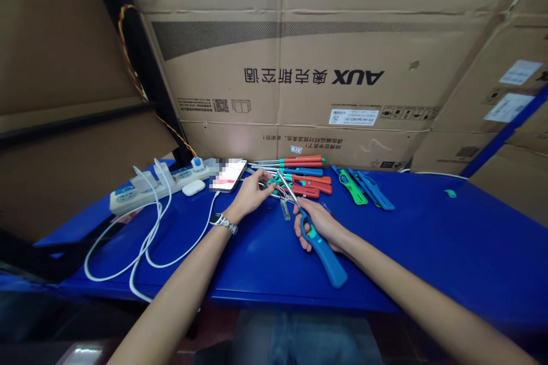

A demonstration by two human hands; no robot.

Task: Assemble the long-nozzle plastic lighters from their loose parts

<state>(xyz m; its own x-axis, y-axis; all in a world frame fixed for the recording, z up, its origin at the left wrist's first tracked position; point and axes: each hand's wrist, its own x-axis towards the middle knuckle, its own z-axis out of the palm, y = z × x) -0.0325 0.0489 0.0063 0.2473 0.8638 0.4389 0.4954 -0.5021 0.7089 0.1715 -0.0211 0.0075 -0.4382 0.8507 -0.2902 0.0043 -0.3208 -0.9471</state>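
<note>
My right hand [319, 219] is wrapped around a blue long-necked lighter [323, 254], its metal neck pointing up and left and its handle towards me. A green trigger part shows on it. My left hand [252, 191] has its fingers curled and pinched by the tip of the neck, beside small green pieces [271, 181]; what it holds is too small to make out. Just beyond lie several red and orange lighters [306, 188] and a blue lighter [310, 171]. A small clear piece [285, 210] lies between my hands.
Green lighter [351, 187] and blue lighters [373, 189] lie to the right, a loose green piece [450, 194] beyond. A phone [231, 175], white case [193, 187], power strip [148, 187] and looping white cables [148, 239] are at left. Cardboard [299, 40] walls the blue table [428, 251].
</note>
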